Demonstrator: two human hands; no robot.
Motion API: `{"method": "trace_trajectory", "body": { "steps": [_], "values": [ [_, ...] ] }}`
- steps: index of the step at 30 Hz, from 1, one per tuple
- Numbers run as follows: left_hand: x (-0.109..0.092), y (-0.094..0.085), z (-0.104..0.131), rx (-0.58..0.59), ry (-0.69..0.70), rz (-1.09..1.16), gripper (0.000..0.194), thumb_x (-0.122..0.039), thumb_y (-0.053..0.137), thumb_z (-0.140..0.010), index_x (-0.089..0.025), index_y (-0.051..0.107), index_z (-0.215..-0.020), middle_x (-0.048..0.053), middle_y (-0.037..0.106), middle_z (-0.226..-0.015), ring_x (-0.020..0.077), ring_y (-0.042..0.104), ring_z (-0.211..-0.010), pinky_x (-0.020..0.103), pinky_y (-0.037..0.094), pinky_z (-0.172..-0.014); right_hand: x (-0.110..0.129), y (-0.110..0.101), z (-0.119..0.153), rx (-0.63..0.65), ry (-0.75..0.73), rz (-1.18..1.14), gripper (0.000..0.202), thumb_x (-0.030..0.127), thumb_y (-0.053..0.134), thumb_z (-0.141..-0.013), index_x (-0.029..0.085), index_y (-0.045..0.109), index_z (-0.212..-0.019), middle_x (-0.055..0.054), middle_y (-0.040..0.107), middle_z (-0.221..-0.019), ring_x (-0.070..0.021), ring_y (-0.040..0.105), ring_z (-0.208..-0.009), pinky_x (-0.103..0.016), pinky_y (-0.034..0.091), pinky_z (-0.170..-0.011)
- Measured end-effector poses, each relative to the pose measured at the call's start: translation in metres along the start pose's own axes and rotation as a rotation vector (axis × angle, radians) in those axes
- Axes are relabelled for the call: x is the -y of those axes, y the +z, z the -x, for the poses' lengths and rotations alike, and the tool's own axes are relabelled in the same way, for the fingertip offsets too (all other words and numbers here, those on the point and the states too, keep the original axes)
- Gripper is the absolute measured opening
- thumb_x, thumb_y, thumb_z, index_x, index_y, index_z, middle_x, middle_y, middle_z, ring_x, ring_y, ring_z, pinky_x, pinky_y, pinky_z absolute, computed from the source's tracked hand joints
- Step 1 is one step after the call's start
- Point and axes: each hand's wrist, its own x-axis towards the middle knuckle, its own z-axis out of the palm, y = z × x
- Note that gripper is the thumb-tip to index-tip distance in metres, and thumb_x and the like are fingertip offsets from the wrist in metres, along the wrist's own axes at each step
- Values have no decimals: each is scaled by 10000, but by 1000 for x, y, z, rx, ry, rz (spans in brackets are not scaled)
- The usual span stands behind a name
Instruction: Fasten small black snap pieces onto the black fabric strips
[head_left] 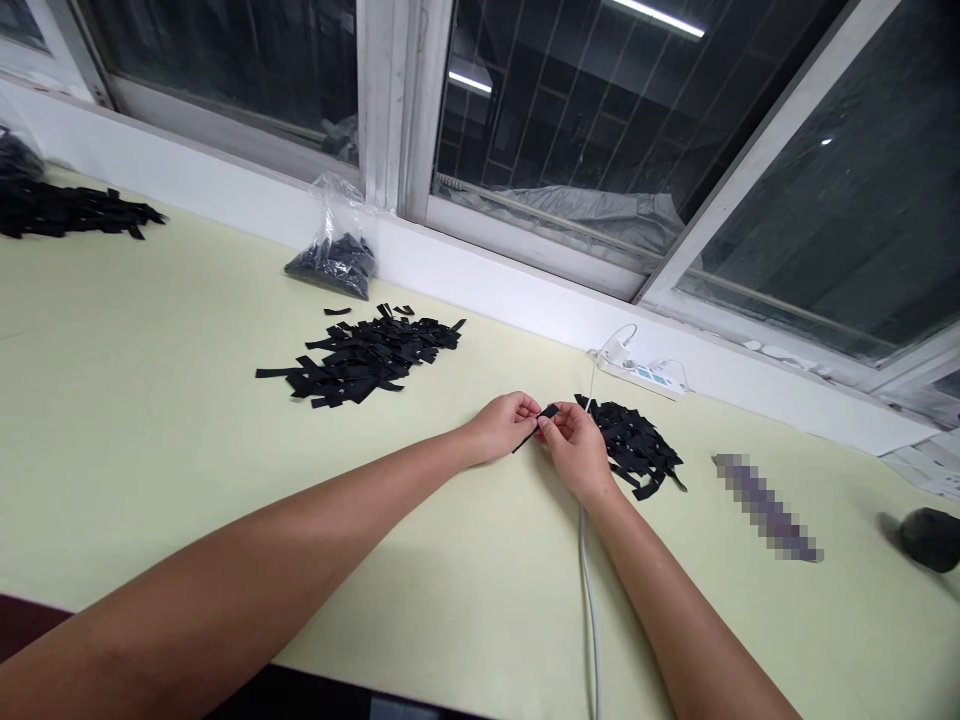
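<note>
Both my hands meet above the pale yellow table (465,590), close to the right-hand pile. My right hand (579,445) pinches a black fabric strip (549,412) between thumb and fingers. Its lower end slants down to the left, beneath my left hand (504,424). The fingertips of that left hand are closed at the strip's edge. Just behind my right hand lies a pile of black strips (637,440), partly covered by it. A larger pile of black strips (367,355) spreads out to the left of my hands.
A clear plastic bag (334,245) with black pieces stands by the wall. Further strips (67,210) lie far left. A white cable (589,590) runs past my right wrist near a power strip (641,375). At right are a blurred-out item (769,508) and a black object (930,540).
</note>
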Motion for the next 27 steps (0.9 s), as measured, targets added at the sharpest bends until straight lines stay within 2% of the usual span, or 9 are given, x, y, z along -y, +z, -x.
{"method": "trace_trajectory", "body": {
  "steps": [12,19,23,27],
  "values": [
    [2,3,0,-45,10,-89,167,-155,642,-805,-152,621,-971,70,694,-954,161,649,-865,312,539,-819,-2,1,-1,13,-14,167,386,491,599,-824,224,514,-1091,-59,691,-843,-247,701,-747,-364,534,-658],
    [-3,2,1,-111,-1,-63,139,-166,684,-771,-148,626,-896,49,682,-870,139,635,-795,275,530,-764,-2,-1,-2,46,-2,-19,424,499,652,-797,220,540,-1096,-10,610,-803,-196,642,-727,-382,569,-720],
    [-7,0,2,-75,-24,38,144,-188,703,-767,-143,631,-883,40,663,-817,132,624,-763,256,512,-708,0,-3,-4,-32,10,-192,434,476,712,-750,216,556,-1060,30,513,-777,-163,598,-739,-375,589,-743],
    [-8,-1,3,-40,-45,90,153,-185,710,-765,-144,630,-889,28,656,-798,116,612,-725,245,497,-684,4,-5,-5,-73,48,-256,441,448,754,-703,215,562,-1024,40,492,-785,-151,597,-734,-376,596,-751]
  ]
}}
